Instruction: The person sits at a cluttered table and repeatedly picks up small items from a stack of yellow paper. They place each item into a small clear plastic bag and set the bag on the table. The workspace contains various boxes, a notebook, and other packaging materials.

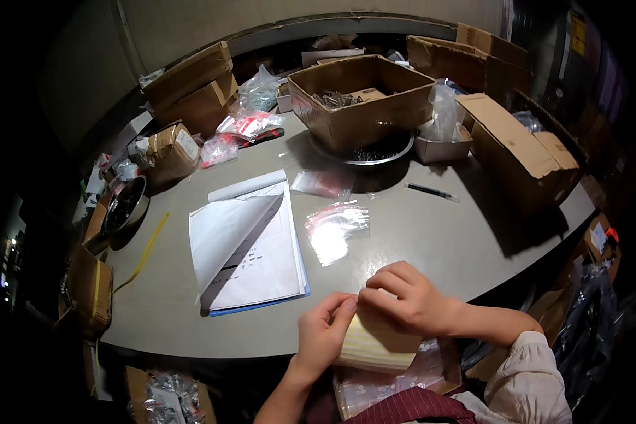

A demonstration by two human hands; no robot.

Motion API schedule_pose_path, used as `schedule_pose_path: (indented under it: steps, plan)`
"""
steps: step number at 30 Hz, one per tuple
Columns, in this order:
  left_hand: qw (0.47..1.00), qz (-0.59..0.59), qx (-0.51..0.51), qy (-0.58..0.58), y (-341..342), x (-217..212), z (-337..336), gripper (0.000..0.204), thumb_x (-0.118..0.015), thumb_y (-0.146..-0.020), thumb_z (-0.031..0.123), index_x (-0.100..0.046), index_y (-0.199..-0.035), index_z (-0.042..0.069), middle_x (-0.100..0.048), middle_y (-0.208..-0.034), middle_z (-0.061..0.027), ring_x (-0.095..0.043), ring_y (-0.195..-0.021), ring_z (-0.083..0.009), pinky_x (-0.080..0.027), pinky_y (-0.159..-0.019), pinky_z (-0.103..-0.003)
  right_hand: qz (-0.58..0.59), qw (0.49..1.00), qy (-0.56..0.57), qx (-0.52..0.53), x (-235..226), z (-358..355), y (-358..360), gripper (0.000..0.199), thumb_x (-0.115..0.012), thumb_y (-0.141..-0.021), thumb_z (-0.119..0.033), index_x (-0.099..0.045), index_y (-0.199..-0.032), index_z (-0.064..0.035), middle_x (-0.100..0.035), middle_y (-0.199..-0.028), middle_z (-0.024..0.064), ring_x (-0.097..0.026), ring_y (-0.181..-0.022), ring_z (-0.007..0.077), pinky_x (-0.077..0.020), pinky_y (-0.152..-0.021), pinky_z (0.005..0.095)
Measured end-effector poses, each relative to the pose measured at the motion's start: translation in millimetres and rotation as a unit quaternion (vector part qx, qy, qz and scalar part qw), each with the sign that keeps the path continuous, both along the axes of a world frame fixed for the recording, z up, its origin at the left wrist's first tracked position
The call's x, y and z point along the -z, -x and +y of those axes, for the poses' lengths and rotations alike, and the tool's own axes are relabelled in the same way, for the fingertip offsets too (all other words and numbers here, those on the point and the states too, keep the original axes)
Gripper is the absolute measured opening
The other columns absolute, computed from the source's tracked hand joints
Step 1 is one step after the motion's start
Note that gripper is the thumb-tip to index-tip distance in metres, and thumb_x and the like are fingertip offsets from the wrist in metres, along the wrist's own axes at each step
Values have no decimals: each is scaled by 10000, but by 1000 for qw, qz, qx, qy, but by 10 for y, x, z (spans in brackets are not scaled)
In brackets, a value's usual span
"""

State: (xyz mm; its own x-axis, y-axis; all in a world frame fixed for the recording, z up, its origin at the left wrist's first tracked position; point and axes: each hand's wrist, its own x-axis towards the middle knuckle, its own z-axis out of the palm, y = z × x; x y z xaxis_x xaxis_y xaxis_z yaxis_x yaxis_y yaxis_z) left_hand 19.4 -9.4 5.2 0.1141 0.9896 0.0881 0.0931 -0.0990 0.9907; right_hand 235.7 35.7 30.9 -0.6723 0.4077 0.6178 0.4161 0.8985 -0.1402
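At near edge of counter (431,233), pale yellow sheet stack (374,345) held between both hands. Left hand (323,332) at stack's left edge, grip pinching its top corner, wrist bent upward. Right hand (406,297) curled over top, fingers pressed together on upper edge. Beyond, far left: open notebook (251,244), clear bags (336,226).

Pale yellow label sheet (374,346), grey table (431,233), brown cardboard box (360,99).
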Motion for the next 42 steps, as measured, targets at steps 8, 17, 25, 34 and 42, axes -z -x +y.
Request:
schedule_pose_path:
  steps: [8, 17, 25, 34, 42]
  plan:
    - [999, 21, -37, 25, 36, 86, 102, 218, -665, -1057, 203, -734, -1112, 4, -737, -793, -93, -664, -739, -93, -527, -683, -284, 57, 975, 197, 84, 168, 1219, -9, 97, -684, -910, -22, -614, -976, -31, -615, -969, 146, -580, -938, 351, -483, -840, 424]
    - [998, 47, -40, -8, 59, 127, 84, 208, -665, -1044, 224, -741, -1120, 46, -731, -798, -170, -717, -679, -253, -543, -652, -347, 66, 921, 354, 150, 36, 1892, 31, 231, -669, -916, -173, -674, -1074, -4, -666, -1071, 199, -642, -1006, 383, -510, -913, 454]
    - [997, 68, -32, -36, 48, 105, 66, 188, -663, -1040, 213, -741, -1123, 63, -723, -800, -180, -726, -686, -303, -548, -645, -358, -120, 979, 120, 117, 329, 1959, 78, 162, -725, -953, -137, -666, -1041, -15, -665, -995, 144, -635, -974, 311, -507, -887, 418]
    - [992, -30, -113, -50, 112, 162, -54, 205, -646, -1070, 175, -724, -1117, -8, -757, -844, -76, -687, -754, -95, -535, -681, -257, -124, 933, 231, 246, 208, 1857, -438, 782, -893, -789, -558, -580, -1224, 12, -668, -973, 196, -622, -955, 365, -493, -844, 458]
    - [956, -262, -134, -19, 232, 37, -69, 163, -602, -1075, 129, -671, -1022, -9, -662, -919, -26, -570, -804, -77, -450, -744, -217, -233, 910, 333, 83, -140, 760, -768, 422, -852, -833, -444, -747, -1065, -108, -668, -1124, 132, -571, -1123, 347, -455, -970, 433]
